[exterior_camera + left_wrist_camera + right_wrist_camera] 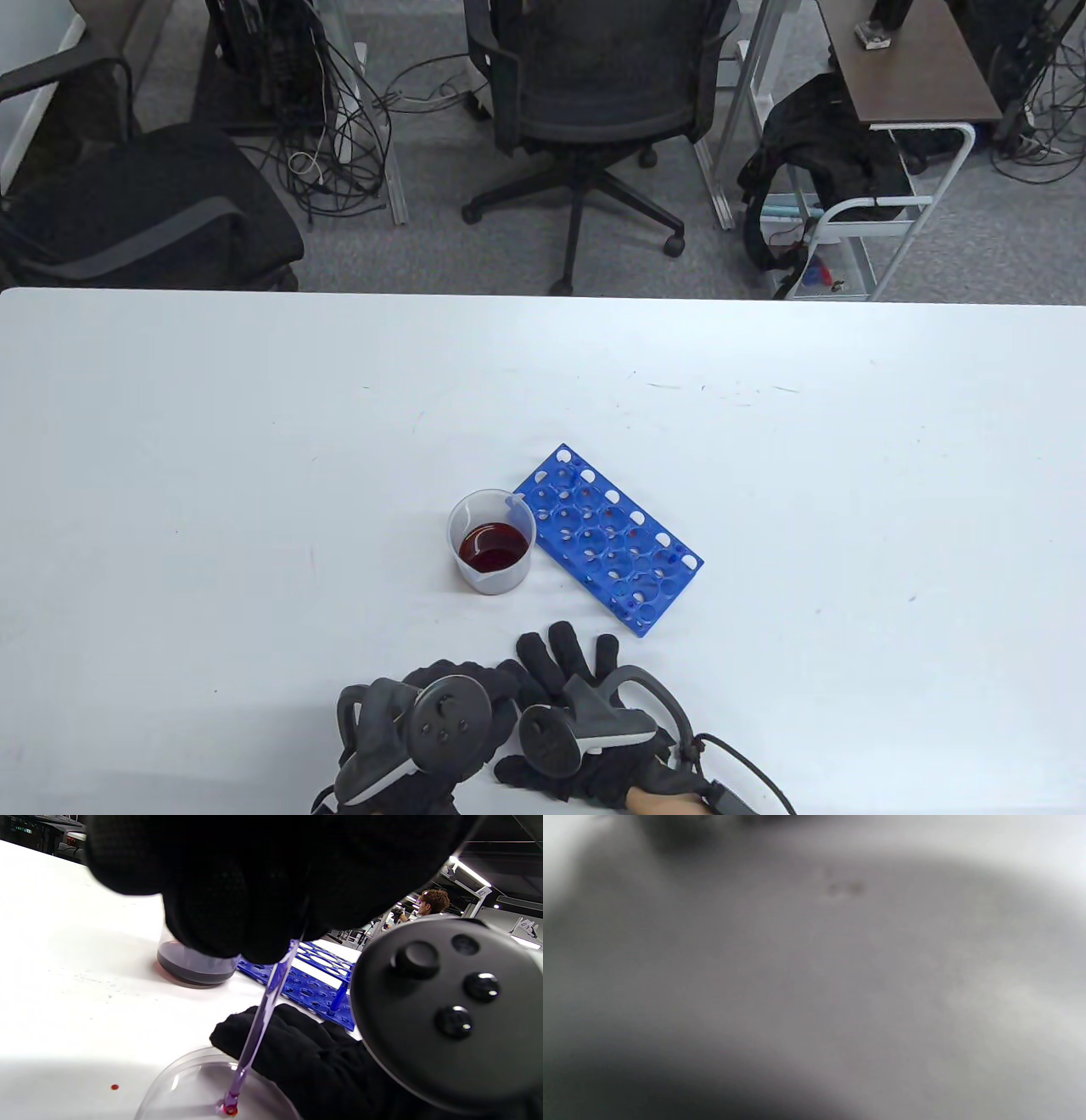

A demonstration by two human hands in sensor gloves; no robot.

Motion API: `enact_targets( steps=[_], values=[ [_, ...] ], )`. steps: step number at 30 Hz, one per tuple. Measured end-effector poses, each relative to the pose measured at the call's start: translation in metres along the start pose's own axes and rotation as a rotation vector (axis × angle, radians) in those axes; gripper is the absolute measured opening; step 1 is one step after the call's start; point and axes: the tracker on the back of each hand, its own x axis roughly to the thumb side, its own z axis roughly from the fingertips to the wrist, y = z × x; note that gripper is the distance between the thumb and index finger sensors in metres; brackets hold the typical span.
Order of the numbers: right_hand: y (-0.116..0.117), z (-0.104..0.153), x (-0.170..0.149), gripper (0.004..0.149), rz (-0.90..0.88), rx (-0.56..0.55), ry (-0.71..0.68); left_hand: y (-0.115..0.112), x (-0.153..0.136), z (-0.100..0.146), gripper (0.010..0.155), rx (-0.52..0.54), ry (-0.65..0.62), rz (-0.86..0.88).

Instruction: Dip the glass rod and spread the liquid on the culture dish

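In the left wrist view my left hand (254, 921) pinches a glass rod (261, 1022) that slants down. Its tip touches a red drop (229, 1110) inside a clear culture dish (186, 1090). My right hand (280, 1043) lies against the dish's far rim with its fingers stretched out. In the table view both hands sit close together at the front edge, the left hand (462, 683) beside the right hand (567, 655), and they hide the dish and rod. A clear beaker (491, 541) of dark red liquid stands just beyond them. The right wrist view is a grey blur.
A blue tube rack (607, 538) lies to the right of the beaker, set at an angle. A small red spot (114, 1087) marks the table left of the dish. Office chairs and a cart (857, 246) stand beyond the far table edge.
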Motion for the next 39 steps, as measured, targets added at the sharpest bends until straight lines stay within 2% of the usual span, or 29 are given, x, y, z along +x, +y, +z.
enact_targets(
  steps=[9,21,27,33,36,39],
  values=[
    [0.0,0.0,0.0,0.099,-0.005,0.0,-0.001,0.006,-0.004,0.005,0.036,0.021,-0.013,0.05],
    [0.0,0.0,0.0,0.099,-0.005,0.0,-0.001,0.037,-0.022,0.031,0.036,0.153,-0.023,0.22],
    [-0.003,0.001,-0.002,0.101,-0.035,-0.018,-0.019,0.036,-0.024,0.033,0.036,0.146,-0.026,0.224],
    [-0.024,0.021,-0.023,0.107,-0.395,-0.165,-0.09,0.032,-0.025,0.03,0.036,0.127,-0.021,0.211],
    [-0.038,0.041,-0.027,0.106,-0.418,-0.353,-0.108,0.03,-0.025,0.029,0.036,0.118,-0.018,0.208],
    [-0.054,0.062,-0.016,0.1,-0.333,-0.61,-0.077,0.027,-0.022,0.027,0.036,0.102,-0.019,0.196]
  ],
)
